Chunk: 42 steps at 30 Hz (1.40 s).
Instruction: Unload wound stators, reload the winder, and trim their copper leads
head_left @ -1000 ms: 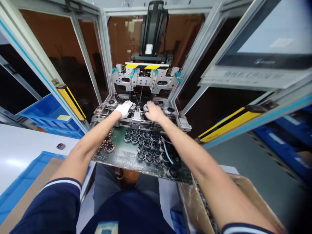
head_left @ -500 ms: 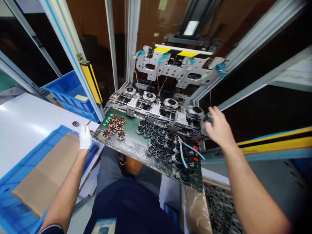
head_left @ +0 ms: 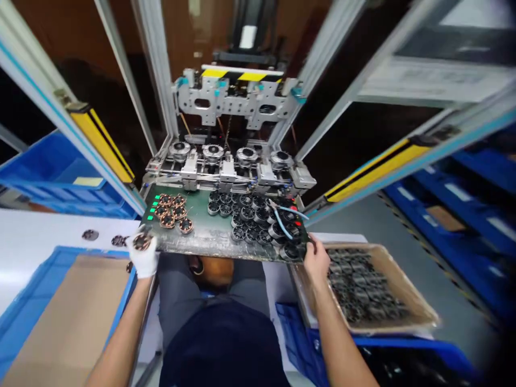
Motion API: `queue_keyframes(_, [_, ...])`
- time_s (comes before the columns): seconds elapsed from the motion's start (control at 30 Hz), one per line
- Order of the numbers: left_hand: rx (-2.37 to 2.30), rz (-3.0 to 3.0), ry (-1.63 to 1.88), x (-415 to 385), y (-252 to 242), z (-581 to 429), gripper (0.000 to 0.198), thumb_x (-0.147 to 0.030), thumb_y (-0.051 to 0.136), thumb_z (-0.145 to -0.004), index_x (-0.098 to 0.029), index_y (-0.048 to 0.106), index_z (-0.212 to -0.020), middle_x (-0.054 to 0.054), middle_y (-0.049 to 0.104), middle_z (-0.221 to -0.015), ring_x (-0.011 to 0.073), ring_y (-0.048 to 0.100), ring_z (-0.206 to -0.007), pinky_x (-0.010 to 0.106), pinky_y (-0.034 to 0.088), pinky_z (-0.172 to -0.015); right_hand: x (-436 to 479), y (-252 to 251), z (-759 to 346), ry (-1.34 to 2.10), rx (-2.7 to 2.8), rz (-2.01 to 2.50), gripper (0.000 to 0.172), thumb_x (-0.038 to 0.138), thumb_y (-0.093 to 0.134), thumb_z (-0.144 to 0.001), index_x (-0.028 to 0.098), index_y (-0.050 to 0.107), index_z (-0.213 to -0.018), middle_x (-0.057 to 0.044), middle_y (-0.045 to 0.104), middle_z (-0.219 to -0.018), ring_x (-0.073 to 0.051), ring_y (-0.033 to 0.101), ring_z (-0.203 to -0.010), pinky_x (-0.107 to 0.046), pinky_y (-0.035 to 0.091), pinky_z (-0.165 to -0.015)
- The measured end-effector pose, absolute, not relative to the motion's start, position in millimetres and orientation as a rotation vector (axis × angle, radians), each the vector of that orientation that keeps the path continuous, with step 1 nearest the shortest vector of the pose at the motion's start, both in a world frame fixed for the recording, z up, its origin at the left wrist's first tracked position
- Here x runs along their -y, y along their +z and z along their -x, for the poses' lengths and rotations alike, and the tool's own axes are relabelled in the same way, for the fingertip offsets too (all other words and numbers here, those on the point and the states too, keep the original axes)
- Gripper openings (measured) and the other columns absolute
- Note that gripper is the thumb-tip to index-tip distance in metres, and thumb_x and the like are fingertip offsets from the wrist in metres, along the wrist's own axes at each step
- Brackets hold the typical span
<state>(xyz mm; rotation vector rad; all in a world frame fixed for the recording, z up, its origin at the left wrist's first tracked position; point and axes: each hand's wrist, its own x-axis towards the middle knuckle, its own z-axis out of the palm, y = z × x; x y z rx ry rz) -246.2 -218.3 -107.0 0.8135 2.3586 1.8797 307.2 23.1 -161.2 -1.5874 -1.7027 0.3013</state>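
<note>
My left hand (head_left: 144, 260), in a white glove, is closed around a copper-wound motor stator (head_left: 142, 241) at the left front corner of the green work plate (head_left: 197, 239). More copper-wound stators (head_left: 167, 219) lie just to the right of it on the plate. My bare right hand (head_left: 317, 259) is at the plate's right front corner, its fingers curled against the edge and partly hidden. Near it, many black ring-shaped motor parts (head_left: 246, 214) stand in rows. Pliers with light blue handles (head_left: 283, 220) rest on top of them.
Behind the plate, a fixture carries several round metal seats (head_left: 213, 154) below a raised metal head (head_left: 234, 102). Yellow sensor bars (head_left: 102, 142) flank the frame. A cardboard-lined blue crate (head_left: 68, 312) is at left; a box of dark parts (head_left: 363, 287) is at right.
My right hand has come down from the fixture's right end to the plate's front corner. My left hand has moved to the plate's left corner with a stator. The view has turned right.
</note>
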Motion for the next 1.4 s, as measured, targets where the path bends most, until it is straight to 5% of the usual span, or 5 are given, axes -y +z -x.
queue_keyframes(0.27, [-1.664, -0.786, 1.954, 244.8, -71.4, 185.3, 0.045, -0.039, 0.089, -0.079, -0.023, 0.064, -0.112, -0.003, 0.078, -0.086, 0.0155, 0.068, -0.064, 0.029, 0.058, -0.068, -26.5, -158.2, -309.6, 0.256, 1.835, 1.479, 0.041, 0.047, 0.076, -0.114, 0.020, 0.074, -0.145, -0.012, 0.075, -0.145, -0.029, 0.074, -0.131, -0.056, 0.064, -0.116])
queue_keyframes(0.83, [-0.944, -0.497, 1.357, 277.2, -34.6, 22.4, 0.105, -0.036, 0.109, -0.079, -0.022, 0.057, -0.170, 0.007, 0.084, -0.112, 0.0167, 0.077, -0.088, 0.029, 0.062, -0.083, 118.8, -9.5, -206.5, 0.012, 2.353, 0.177, 0.055, 0.005, 0.085, -0.097, 0.027, 0.078, -0.147, -0.010, 0.071, -0.161, -0.033, 0.069, -0.149, -0.048, 0.064, -0.117])
queue_keyframes(0.97, [-1.087, -0.554, 1.297, 288.3, -42.4, 11.4, 0.077, -0.032, 0.106, -0.079, -0.020, 0.074, -0.149, 0.011, 0.084, -0.134, 0.0260, 0.081, -0.115, 0.037, 0.063, -0.105, 132.2, 4.6, -188.4, 0.046, 2.551, -0.041, 0.033, 0.006, 0.076, -0.107, 0.013, 0.078, -0.140, -0.009, 0.085, -0.109, -0.024, 0.078, -0.101, -0.040, 0.061, -0.082])
queue_keyframes(1.23, [-1.325, -1.000, 1.517, 287.7, -59.5, -11.0, 0.056, -0.032, 0.112, -0.071, -0.023, 0.072, -0.109, 0.002, 0.081, -0.101, 0.0186, 0.078, -0.088, 0.031, 0.061, -0.085, 209.6, -36.3, -196.8, 1.796, 1.562, 0.359, 0.027, 0.037, 0.053, -0.123, 0.028, 0.069, -0.103, 0.000, 0.074, -0.098, -0.008, 0.049, -0.047, -0.025, 0.044, -0.043])
queue_keyframes(1.4, [-0.830, -0.500, 1.626, 288.1, -60.9, -41.1, 0.060, -0.061, 0.098, -0.084, -0.028, 0.058, -0.114, -0.004, 0.062, -0.094, 0.0056, 0.041, -0.055, 0.023, 0.037, -0.048, 258.6, -65.6, -186.5, 1.709, 1.401, 0.324, 0.013, 0.030, 0.070, -0.113, 0.027, 0.073, -0.101, -0.002, 0.076, -0.095, -0.010, 0.046, -0.051, -0.027, 0.046, -0.049])
